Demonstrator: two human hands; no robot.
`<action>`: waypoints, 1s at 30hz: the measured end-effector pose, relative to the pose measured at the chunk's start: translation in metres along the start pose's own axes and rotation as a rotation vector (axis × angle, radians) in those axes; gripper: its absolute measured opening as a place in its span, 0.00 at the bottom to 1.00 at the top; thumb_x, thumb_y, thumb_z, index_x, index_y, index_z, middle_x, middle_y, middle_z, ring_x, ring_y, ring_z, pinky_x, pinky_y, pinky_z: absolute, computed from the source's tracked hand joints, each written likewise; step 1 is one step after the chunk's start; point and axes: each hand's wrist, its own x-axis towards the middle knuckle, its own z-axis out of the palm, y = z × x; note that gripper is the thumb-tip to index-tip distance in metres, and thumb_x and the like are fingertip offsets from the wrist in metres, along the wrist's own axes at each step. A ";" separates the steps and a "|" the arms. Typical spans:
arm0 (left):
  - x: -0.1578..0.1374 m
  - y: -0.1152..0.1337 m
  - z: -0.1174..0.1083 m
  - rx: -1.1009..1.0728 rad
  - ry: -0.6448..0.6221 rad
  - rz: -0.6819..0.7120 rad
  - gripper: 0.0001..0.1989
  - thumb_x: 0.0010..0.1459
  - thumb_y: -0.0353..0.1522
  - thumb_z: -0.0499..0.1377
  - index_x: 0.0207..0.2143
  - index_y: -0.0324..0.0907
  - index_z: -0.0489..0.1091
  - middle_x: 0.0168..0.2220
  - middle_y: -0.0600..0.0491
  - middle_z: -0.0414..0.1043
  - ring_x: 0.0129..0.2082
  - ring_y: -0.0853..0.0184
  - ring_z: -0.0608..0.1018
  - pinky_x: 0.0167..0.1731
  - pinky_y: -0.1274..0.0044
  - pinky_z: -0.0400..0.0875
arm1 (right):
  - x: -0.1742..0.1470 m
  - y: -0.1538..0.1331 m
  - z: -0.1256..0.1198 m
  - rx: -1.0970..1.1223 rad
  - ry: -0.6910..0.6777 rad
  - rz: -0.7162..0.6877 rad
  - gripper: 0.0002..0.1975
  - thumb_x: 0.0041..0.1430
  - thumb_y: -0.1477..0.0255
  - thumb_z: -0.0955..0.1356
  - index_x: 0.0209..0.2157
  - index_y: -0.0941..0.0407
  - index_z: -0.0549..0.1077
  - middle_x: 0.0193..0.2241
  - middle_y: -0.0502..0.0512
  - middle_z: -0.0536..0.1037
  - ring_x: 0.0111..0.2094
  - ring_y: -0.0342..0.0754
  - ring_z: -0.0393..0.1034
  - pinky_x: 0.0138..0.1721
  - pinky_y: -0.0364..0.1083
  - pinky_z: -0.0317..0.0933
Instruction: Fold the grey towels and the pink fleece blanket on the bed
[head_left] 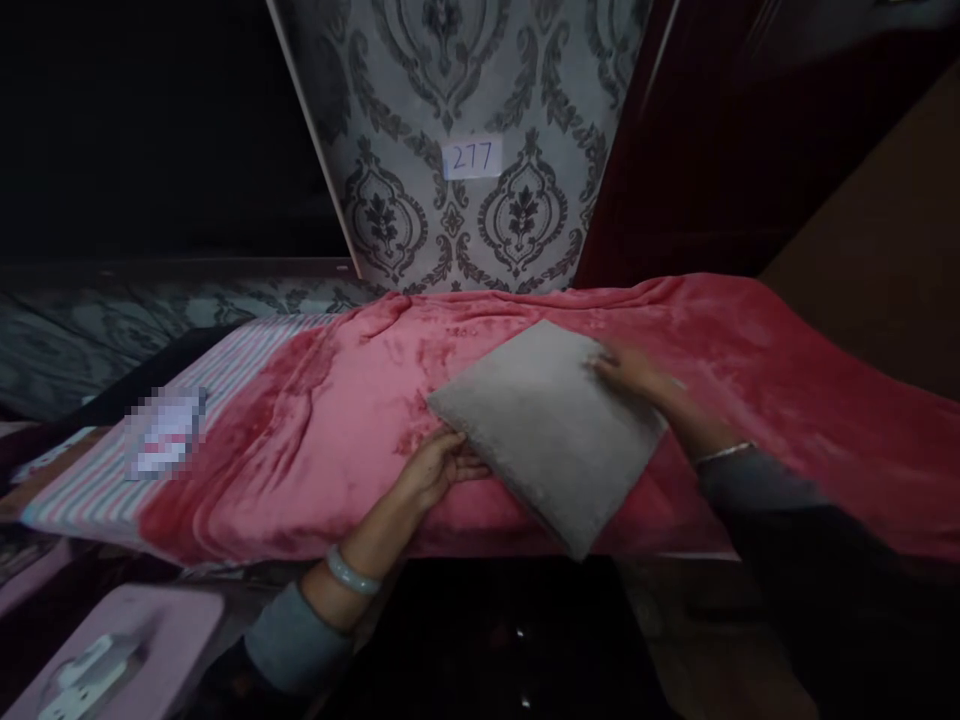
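Observation:
A flat grey square piece (547, 430), fabric-like with a thick left edge, is turned cornerwise over the pink blanket (360, 400). Whether it is a folded cloth or a soft panel I cannot tell. My left hand (439, 468) is closed at its lower left edge, thumb near the top side and fingers curled at the rim. At the upper right edge, my right hand (630, 370) has its fingertips on the grey surface; the hand is slightly blurred. The piece's near corner reaches the front edge of the blanket.
A striped sheet (247, 350) shows at the left, with a blurred-out white item (166, 432) on it. Lower left, a pink stool-like top (161, 630) carries a white power strip (90, 675). Behind stand a patterned wall (450, 230) and a dark red cabinet (697, 160).

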 end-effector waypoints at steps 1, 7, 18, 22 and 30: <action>0.002 -0.006 -0.005 -0.018 -0.007 -0.002 0.14 0.50 0.27 0.64 0.40 0.39 0.66 0.32 0.46 0.79 0.29 0.58 0.83 0.35 0.65 0.79 | -0.010 -0.002 0.018 -0.011 -0.032 -0.032 0.26 0.64 0.68 0.67 0.62 0.57 0.67 0.65 0.63 0.64 0.65 0.60 0.56 0.65 0.58 0.51; 0.005 -0.016 -0.008 -0.015 0.013 0.059 0.15 0.50 0.26 0.64 0.40 0.39 0.67 0.33 0.47 0.79 0.30 0.58 0.83 0.35 0.63 0.80 | -0.054 0.001 0.063 -0.121 0.041 -0.090 0.27 0.69 0.61 0.60 0.66 0.52 0.62 0.69 0.58 0.55 0.69 0.61 0.44 0.66 0.66 0.42; 0.000 -0.021 -0.003 0.002 0.006 0.137 0.17 0.50 0.29 0.66 0.42 0.37 0.68 0.33 0.46 0.78 0.30 0.57 0.83 0.32 0.66 0.80 | -0.154 -0.102 0.054 0.045 -0.038 -0.579 0.26 0.60 0.67 0.68 0.60 0.58 0.70 0.48 0.64 0.73 0.49 0.59 0.67 0.51 0.56 0.65; 0.000 -0.024 -0.004 -0.020 0.019 0.140 0.17 0.50 0.29 0.67 0.42 0.38 0.68 0.33 0.46 0.79 0.32 0.57 0.83 0.36 0.64 0.80 | -0.154 -0.109 0.062 0.067 -0.046 -0.495 0.22 0.60 0.77 0.64 0.55 0.56 0.74 0.38 0.58 0.73 0.41 0.53 0.70 0.44 0.49 0.66; 0.002 -0.027 -0.005 -0.013 0.031 0.171 0.16 0.51 0.31 0.66 0.41 0.39 0.66 0.32 0.48 0.78 0.27 0.60 0.82 0.28 0.70 0.79 | -0.148 -0.095 0.070 0.371 0.055 -0.404 0.18 0.63 0.71 0.61 0.48 0.54 0.78 0.35 0.57 0.76 0.39 0.52 0.72 0.41 0.49 0.67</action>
